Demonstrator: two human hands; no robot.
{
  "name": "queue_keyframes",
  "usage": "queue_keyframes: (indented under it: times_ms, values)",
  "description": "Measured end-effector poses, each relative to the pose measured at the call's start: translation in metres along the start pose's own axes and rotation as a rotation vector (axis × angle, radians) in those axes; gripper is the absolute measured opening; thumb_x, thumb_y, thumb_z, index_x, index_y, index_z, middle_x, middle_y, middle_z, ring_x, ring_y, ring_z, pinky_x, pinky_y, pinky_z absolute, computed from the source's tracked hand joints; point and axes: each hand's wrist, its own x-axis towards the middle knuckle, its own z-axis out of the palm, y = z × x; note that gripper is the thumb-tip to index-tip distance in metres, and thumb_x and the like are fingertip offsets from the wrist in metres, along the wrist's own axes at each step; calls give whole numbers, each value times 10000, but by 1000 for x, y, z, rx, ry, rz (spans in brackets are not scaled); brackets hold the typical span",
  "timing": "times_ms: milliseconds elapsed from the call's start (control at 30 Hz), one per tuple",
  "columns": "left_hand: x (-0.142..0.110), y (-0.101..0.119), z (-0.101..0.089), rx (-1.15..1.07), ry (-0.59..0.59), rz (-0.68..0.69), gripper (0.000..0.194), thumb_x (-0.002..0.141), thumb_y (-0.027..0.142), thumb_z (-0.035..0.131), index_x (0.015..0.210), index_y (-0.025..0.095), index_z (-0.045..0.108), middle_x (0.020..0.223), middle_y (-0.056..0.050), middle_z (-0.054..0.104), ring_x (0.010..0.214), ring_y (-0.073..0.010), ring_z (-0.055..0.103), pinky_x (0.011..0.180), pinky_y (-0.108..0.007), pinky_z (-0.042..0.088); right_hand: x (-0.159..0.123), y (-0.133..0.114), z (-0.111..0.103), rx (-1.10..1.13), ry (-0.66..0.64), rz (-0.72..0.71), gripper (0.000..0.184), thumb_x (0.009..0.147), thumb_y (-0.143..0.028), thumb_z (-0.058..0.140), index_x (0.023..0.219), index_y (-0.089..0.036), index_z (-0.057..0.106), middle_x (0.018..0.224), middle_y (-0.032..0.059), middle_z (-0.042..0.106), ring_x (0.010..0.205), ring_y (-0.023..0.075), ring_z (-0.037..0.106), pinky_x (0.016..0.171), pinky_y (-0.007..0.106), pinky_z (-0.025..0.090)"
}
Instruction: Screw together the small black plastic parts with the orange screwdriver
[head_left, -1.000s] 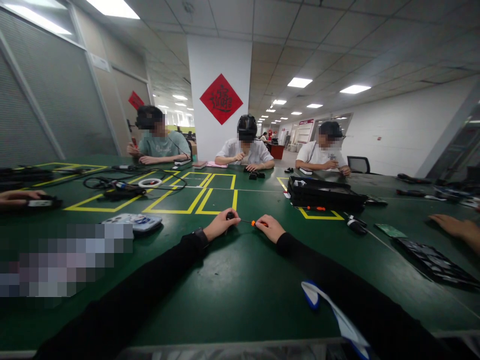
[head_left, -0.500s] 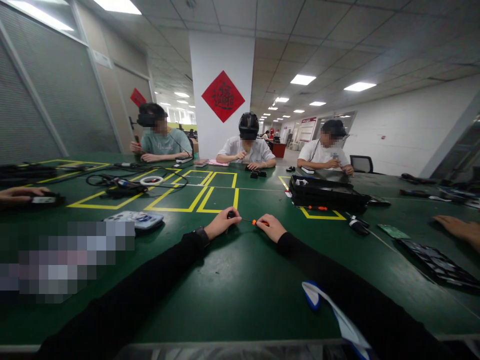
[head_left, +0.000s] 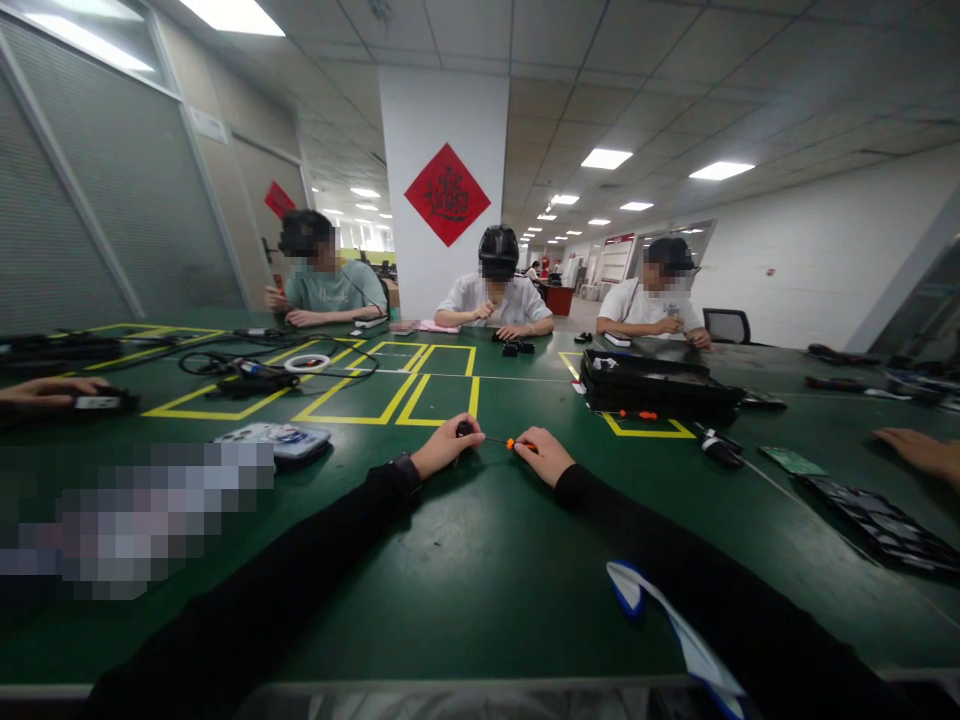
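Green tabletop [head_left: 450, 590], broad, marked out with yellow tape rectangles [head_left: 476, 398]. Three co-workers seated along the far side; another person's hand [head_left: 919, 450] resting near the right edge.

Beyond and to the right: black open-topped tray [head_left: 660, 390], overlapping a taped outline. On the right, black panel [head_left: 877, 518], lying flat, with green circuit board [head_left: 793, 460] just beyond its far end. Both well apart from the working area, neither being handled by the wearer.

Centre, over the middle of the tabletop: left hand [head_left: 448, 447] pinching a small dark piece between thumb and fingers. Right hand [head_left: 545, 457] with fingers wrapped about the handle of the orange-handled screwdriver [head_left: 511, 443], shaft running leftward to the piece. Second screwdriver [head_left: 638, 415], also orange, lying just along the tray's near side, unused.

Smallest: black part [head_left: 465, 428], partly hidden in the left fingers. Done so far: part gripped, driver gripped, shaft lined up with part. Probably mid-work with the driver. Not yet done: separating driver from part, setting either down. Contact of tip with any screw, turning, screws remaining: cannot tell.
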Motion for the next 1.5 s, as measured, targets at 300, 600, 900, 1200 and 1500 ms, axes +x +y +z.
queue_keyframes:
  times_ms: [300, 600, 900, 1200, 1500]
  values:
    - [-1, 1, -1, -11, -8, 8, 258, 692, 396, 556, 782, 157, 522, 662, 16, 570, 627, -104, 521, 651, -244, 407, -2, -9, -4, -31, -24, -60, 302, 890, -293, 310, 843, -154, 574, 801, 44, 526, 792, 138, 451, 750, 274, 351]
    - [-1, 0, 0, -45, 8, -11, 266, 719, 409, 519, 815, 162, 503, 656, 17, 568, 619, -103, 526, 629, -240, 409, -2, -9, -6, 32, -13, -94, 170, 844, -238, 404, 886, -164, 552, 849, 45, 537, 827, 149, 467, 764, 290, 362]
    - [-4, 6, 2, -28, 47, -40, 304, 717, 419, 516, 890, 174, 466, 645, 31, 558, 585, -99, 532, 579, -227, 411, -5, -11, -2, 124, -22, -78, 193, 744, -184, 523, 927, -176, 461, 840, 14, 537, 741, 119, 494, 693, 253, 390]
    - [-2, 3, 2, 14, 51, -74, 337, 695, 441, 528, 898, 177, 474, 622, 32, 561, 584, -107, 527, 581, -232, 411, -3, -13, -5, -59, -13, -109, 274, 882, -247, 321, 726, -146, 522, 771, 39, 501, 773, 127, 448, 749, 269, 356]
    - [-4, 7, 1, -15, 35, -74, 338, 715, 448, 503, 905, 171, 470, 639, 21, 569, 581, -108, 528, 558, -226, 400, -4, -17, -7, -47, -29, -122, 137, 849, -226, 391, 842, -154, 507, 811, 43, 515, 783, 141, 456, 727, 273, 360]
